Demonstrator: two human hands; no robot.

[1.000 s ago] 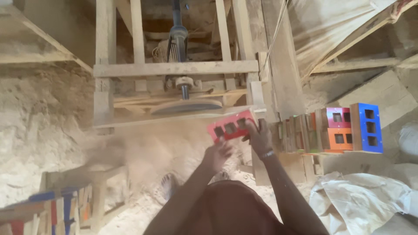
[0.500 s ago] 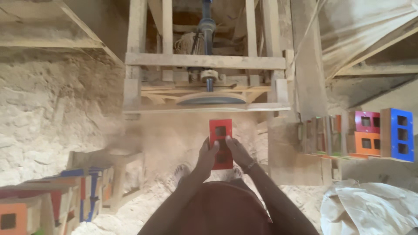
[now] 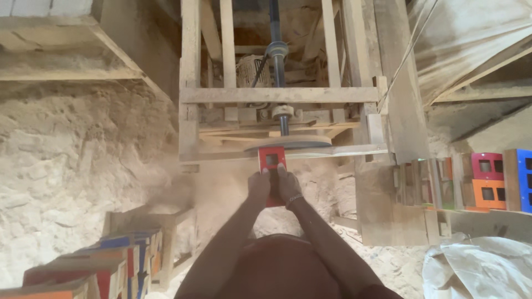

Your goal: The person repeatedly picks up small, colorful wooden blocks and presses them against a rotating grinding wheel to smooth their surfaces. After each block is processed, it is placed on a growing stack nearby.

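red block (image 3: 272,160) now (both hands) against disc (image 3: 288,145)

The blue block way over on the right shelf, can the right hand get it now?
Probably not: the right hand is busy pressing the red block against the sanding disc, and the blue block sits far off sideways.

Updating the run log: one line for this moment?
left hand and right hand: hold red block | block end: at sanding disc | dust in air

Red block (image 3: 272,160); blue, orange blocks (image 3: 487,182)
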